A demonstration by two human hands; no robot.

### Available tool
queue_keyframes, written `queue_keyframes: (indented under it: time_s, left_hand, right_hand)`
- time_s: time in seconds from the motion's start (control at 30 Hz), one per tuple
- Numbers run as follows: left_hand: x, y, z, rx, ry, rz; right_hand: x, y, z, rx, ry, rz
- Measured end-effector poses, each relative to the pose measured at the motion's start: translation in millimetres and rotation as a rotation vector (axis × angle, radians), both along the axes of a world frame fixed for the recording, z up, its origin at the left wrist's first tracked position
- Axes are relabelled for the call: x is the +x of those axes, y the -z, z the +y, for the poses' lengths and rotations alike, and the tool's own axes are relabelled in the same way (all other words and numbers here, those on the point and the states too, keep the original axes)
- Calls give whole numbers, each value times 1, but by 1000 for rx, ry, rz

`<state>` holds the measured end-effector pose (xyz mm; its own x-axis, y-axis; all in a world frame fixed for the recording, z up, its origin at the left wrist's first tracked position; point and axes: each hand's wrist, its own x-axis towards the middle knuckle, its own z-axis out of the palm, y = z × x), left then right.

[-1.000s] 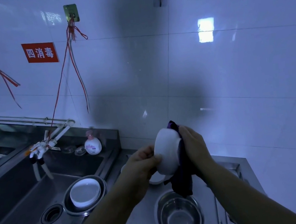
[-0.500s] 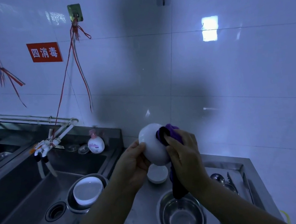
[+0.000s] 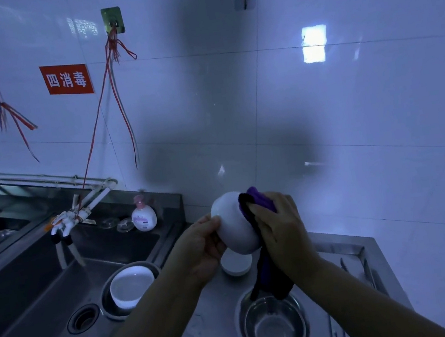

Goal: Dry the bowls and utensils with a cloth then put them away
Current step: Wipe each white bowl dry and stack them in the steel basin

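Note:
My left hand (image 3: 202, 247) grips a white bowl (image 3: 233, 223) held up over the steel counter, its underside turned toward me. My right hand (image 3: 280, 225) presses a purple cloth (image 3: 266, 264) against the bowl's right side; the cloth's tail hangs down from the hand. Beneath the bowl another white bowl (image 3: 235, 264) sits on the counter. A third white bowl (image 3: 130, 286) lies inside a steel basin (image 3: 106, 305) in the sink. An empty steel bowl (image 3: 274, 327) stands on the counter in front. Utensils (image 3: 366, 268) lie at the counter's right, dim and hard to make out.
A deep steel sink (image 3: 47, 290) with a drain (image 3: 83, 318) lies to the left, a white tap (image 3: 63, 226) above it. A soap bottle (image 3: 143, 217) stands on the ledge. The tiled wall (image 3: 323, 126) is close behind; red strings (image 3: 115, 69) hang from a hook.
The bowl has turned in my hands, and my right hand with the cloth has shifted from behind the bowl to its right side. The view has tilted slightly.

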<state>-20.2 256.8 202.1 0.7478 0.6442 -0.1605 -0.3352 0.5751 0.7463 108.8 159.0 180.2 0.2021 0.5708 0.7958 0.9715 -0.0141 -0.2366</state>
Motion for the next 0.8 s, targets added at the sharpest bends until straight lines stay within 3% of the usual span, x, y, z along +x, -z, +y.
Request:
queue_keyframes:
  time_s: [0.17,0.3,0.5,0.6,0.8]
  left_hand:
    - [0,-5,6,-48,-31,-33]
    - [2,-3,-2,50,-5,-3]
    - [12,-2,-16,151,40,67]
    - [13,-9,-13,90,28,9]
    - [8,-18,-11,-222,-32,-173]
  right_hand:
    - [0,2,-12,-7,-54,-16]
    - [5,-12,-6,84,2,164]
    - [-1,-24,18,-4,59,291]
    - [-13,-19,16,29,50,169]
    - [-22,12,9,208,21,15]
